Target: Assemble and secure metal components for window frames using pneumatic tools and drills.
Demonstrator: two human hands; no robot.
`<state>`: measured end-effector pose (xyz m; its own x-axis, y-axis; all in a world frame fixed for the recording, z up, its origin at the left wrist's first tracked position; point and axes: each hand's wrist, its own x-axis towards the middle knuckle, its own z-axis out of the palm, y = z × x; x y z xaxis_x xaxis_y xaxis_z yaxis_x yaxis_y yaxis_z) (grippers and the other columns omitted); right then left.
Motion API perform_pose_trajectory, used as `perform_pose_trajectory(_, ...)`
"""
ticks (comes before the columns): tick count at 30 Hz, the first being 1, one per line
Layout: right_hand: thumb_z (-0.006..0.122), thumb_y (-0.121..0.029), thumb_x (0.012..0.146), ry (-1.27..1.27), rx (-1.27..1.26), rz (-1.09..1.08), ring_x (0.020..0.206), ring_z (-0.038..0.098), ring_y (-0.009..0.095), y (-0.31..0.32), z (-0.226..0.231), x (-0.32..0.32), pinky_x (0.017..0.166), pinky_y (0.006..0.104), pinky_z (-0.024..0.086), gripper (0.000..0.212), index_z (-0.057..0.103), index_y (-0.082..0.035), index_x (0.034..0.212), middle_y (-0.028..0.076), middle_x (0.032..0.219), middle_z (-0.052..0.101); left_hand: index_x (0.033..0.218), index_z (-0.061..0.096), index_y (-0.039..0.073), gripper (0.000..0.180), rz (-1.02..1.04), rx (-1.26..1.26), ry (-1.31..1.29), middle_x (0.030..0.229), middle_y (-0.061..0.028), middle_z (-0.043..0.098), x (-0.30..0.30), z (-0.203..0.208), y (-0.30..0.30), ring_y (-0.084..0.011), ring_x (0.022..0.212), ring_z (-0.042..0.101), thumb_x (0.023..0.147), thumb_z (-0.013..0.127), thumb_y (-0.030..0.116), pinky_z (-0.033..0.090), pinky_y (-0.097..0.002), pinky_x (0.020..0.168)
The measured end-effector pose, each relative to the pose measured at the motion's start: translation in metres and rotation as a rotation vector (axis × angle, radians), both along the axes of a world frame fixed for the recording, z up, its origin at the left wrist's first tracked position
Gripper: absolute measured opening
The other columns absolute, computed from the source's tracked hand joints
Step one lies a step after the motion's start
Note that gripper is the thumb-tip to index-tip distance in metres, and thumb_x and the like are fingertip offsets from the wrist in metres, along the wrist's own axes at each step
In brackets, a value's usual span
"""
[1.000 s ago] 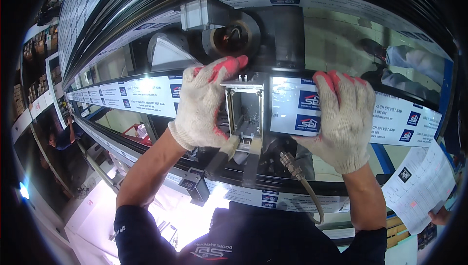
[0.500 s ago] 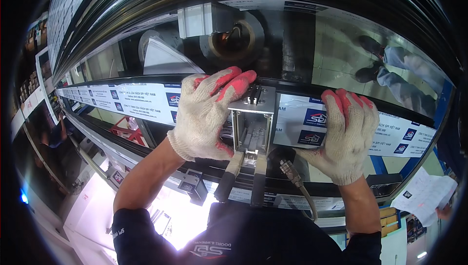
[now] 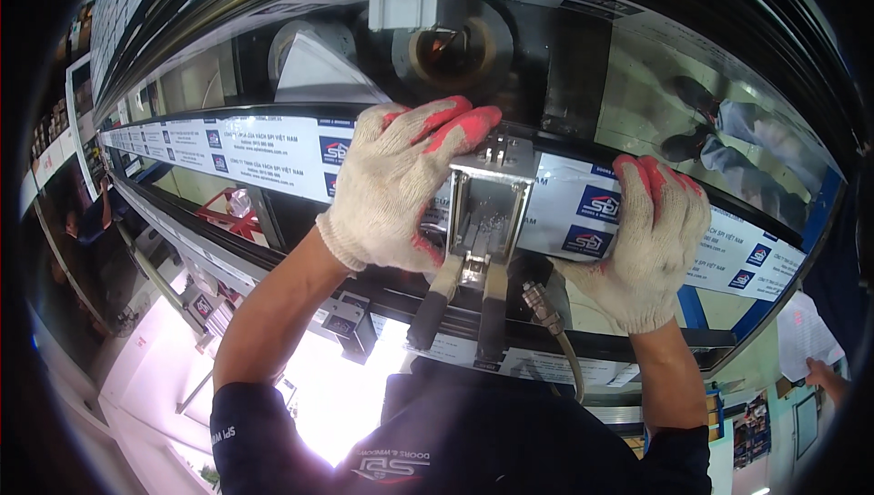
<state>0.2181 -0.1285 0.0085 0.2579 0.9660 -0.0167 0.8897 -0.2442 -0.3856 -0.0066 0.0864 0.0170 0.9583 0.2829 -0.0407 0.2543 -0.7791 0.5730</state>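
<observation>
Plainly, left fingers (image 3: 437,120) and right fingers (image 3: 669,190) grip the bar (image 3: 264,156), flanking a metal jig (image 3: 487,167).

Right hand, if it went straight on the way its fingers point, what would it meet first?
The right hand would probably meet the black far edge of the film-covered bar first; depth is unclear, so it might pass above.

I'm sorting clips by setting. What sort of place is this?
Probably a frame-fabrication workshop: long, film-wrapped white-and-blue bars, a boxy silver metal tool with two dark-ended handles, and a tan hose.
</observation>
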Motion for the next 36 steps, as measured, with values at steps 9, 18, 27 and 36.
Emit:
perform_pose_trajectory(9, 0.093, -0.063, 0.066, -0.063, 0.083, 0.001, 0.12, 0.059, 0.041, 0.007, 0.006, -0.005, 0.109, 0.059, 0.042, 0.098, 0.067, 0.001, 0.135, 0.021, 0.127, 0.063, 0.155, 0.054, -0.001, 0.12, 0.026, 0.023, -0.119, 0.134, -0.0226, 0.069, -0.006, -0.003, -0.003, -0.0356, 0.128, 0.064, 0.065, 0.086, 0.072, 0.044, -0.0493, 0.103)
perform_pose_trajectory(18, 0.101, -0.055, 0.052, -0.143, 0.018, 0.017, 0.122, 0.056, 0.039, 0.006, 0.012, -0.011, 0.108, 0.0523, 0.043, 0.112, 0.062, -0.002, 0.142, 0.019, 0.134, 0.061, 0.171, 0.043, 0.024, 0.132, 0.111, 0.135, -0.098, 0.18, -0.0359, 0.007, -0.015, -0.006, -0.009, -0.0604, 0.165, 0.006, 0.062, 0.085, 0.086, 0.01, -0.0736, 0.129)
perform_pose_trajectory(27, 0.096, -0.066, 0.056, -0.246, 0.024, 0.003, 0.123, 0.056, 0.044, 0.002, 0.008, -0.016, 0.108, 0.0533, 0.045, 0.115, 0.061, -0.002, 0.145, 0.023, 0.132, 0.061, 0.177, 0.003, 0.001, 0.157, 0.434, -1.234, -0.84, 0.183, -0.0269, 0.009, -0.025, 0.001, 0.022, -0.0432, 0.17, 0.015, 0.068, 0.09, 0.071, 0.025, -0.0577, 0.131)
perform_pose_trajectory(36, 0.092, -0.067, 0.062, -0.304, -0.007, 0.02, 0.122, 0.057, 0.044, -0.005, -0.004, -0.006, 0.108, 0.0536, 0.044, 0.111, 0.059, -0.002, 0.146, 0.022, 0.133, 0.062, 0.177, -0.003, 0.004, 0.134, 0.224, -1.482, -0.706, 0.187, -0.0165, 0.005, -0.03, -0.021, 0.034, -0.0261, 0.173, 0.006, 0.093, 0.074, 0.075, 0.017, -0.0373, 0.133)
